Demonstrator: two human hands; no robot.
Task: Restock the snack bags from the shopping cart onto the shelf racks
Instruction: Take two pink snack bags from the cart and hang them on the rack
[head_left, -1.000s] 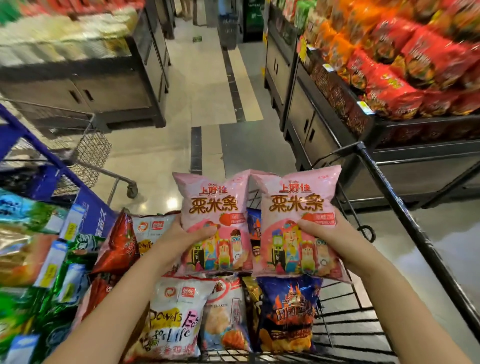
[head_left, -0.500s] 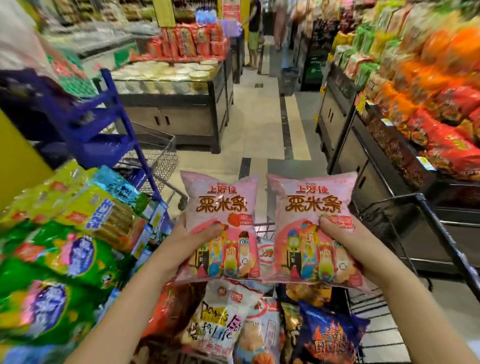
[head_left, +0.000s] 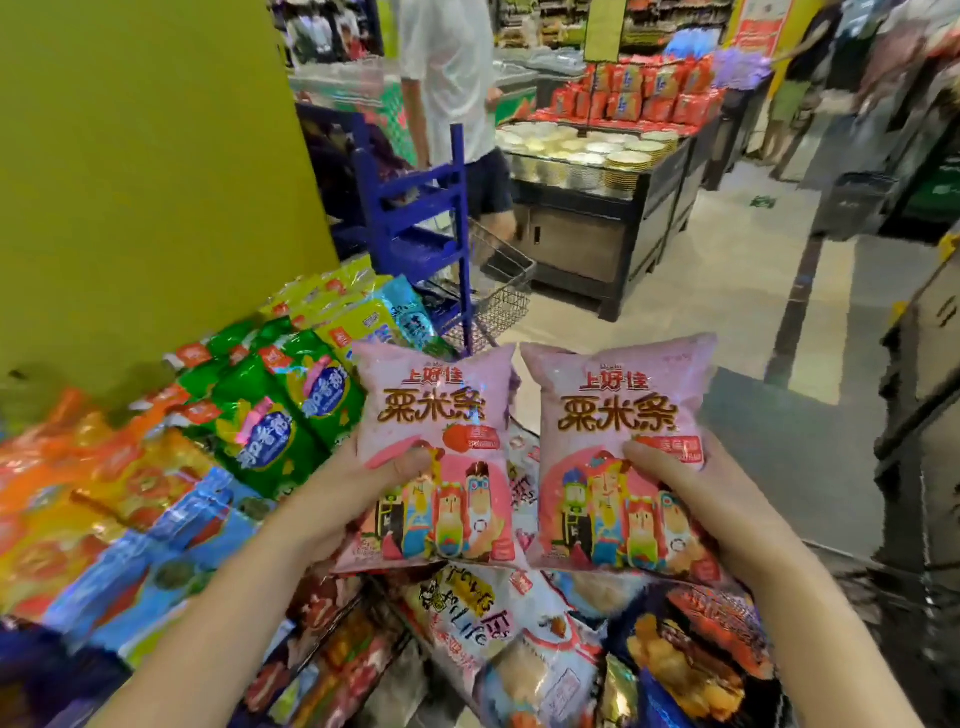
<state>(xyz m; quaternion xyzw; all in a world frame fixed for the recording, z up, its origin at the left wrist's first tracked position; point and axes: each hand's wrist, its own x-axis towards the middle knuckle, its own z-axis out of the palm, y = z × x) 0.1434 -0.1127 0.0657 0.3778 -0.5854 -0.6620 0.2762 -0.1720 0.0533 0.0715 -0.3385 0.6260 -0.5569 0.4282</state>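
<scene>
I hold two pink snack bags upright and side by side above the cart. My left hand (head_left: 358, 488) grips the left pink bag (head_left: 436, 415) by its lower left part, thumb on the front. My right hand (head_left: 680, 493) grips the right pink bag (head_left: 613, 410) by its lower right part. Below them several snack bags (head_left: 524, 639) lie in the shopping cart, whose frame is mostly hidden. To the left, a shelf rack (head_left: 171, 483) slopes up, packed with green, orange and blue bags.
A yellow-green wall (head_left: 145, 171) stands behind the left rack. A blue rack (head_left: 421, 208) and a wire cart (head_left: 504, 280) stand ahead, with a person in a white shirt (head_left: 452, 93) behind them. A dark display island (head_left: 597, 218) sits farther on. Dark shelving (head_left: 924, 415) lines the right.
The view has swung left and up: the left rack and yellow wall now fill the left side. Both hands have kept their grip and carried the two pink bags higher above the cart.
</scene>
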